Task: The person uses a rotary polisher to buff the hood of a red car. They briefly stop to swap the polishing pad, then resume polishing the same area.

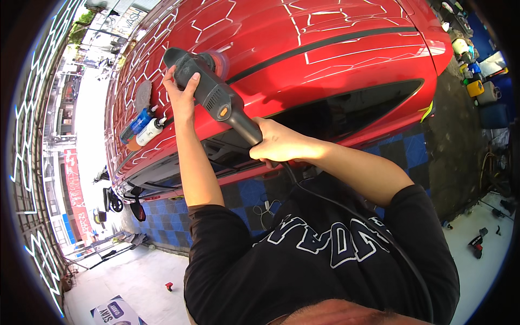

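A black corded car polisher (211, 91) is held in both of my hands over the roof of a red car (260, 44). My left hand (180, 89) grips the polisher's head, its thumb on the near side and fingers round the far side. Around the rear handle, my right hand (274, 142) is closed. The reddish round pad (221, 65) under the head lies against the roof beside a black roof strip (325, 46) and looks blurred. From the handle a power cord (345, 199) runs over my shirt.
On the roof to the left lie a blue bottle (140, 121), a white bottle (150, 132) and a grey cloth or pad (143, 94). Dark side windows (345, 107) face me. Blue and black floor tiles (162, 219) run below. Several containers (475, 87) stand at the right.
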{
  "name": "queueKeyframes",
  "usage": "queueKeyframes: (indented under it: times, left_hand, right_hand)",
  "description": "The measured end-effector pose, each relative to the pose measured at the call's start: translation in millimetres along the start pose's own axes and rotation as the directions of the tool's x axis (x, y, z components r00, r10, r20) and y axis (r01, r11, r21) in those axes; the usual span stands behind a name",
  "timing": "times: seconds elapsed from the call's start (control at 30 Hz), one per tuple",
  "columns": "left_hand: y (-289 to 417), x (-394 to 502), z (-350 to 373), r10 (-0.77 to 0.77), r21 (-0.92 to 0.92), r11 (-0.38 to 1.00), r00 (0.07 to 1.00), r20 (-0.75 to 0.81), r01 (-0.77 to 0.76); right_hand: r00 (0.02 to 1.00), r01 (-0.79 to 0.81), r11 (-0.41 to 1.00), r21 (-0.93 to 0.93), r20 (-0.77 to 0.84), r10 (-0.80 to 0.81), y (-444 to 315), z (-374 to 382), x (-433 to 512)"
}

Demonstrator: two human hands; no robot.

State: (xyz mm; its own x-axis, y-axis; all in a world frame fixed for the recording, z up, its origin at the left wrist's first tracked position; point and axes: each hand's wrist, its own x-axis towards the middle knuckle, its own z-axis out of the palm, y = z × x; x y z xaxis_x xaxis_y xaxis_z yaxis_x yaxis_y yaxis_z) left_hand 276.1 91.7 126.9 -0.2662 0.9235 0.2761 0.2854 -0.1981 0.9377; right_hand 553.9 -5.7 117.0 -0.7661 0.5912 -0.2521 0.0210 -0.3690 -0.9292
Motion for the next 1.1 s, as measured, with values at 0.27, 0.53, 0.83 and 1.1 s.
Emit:
queueKeyframes:
  times: [0.27, 0.53, 0.83, 1.1]
  left_hand:
    - [15.3, 43.4, 30.2, -0.046, -0.040, 0.998, 0.971, 0.233, 0.057]
    - [15.4, 72.2, 95.2, -0.026, -0.109, 0.992, 0.944, 0.330, 0.065]
    - [19.0, 88.0, 184.3, 0.056, -0.185, 0.982, 0.892, 0.449, 0.031]
    - [29.3, 79.0, 215.1, 0.100, -0.151, 0.988, 0.893, 0.439, -0.037]
  right_hand:
    - [0.999, -0.041, 0.986, 0.160, -0.012, 0.043, -30.7, -14.8, -37.4]
    - [0.990, -0.031, 0.955, 0.295, -0.122, 0.070, -40.8, -33.2, -63.0]
    - [0.935, -0.020, 0.940, 0.341, -0.326, 0.138, -48.1, -44.4, -94.9]
    - [0.911, 0.027, 0.945, 0.327, -0.397, 0.111, -42.6, -44.5, -98.2]
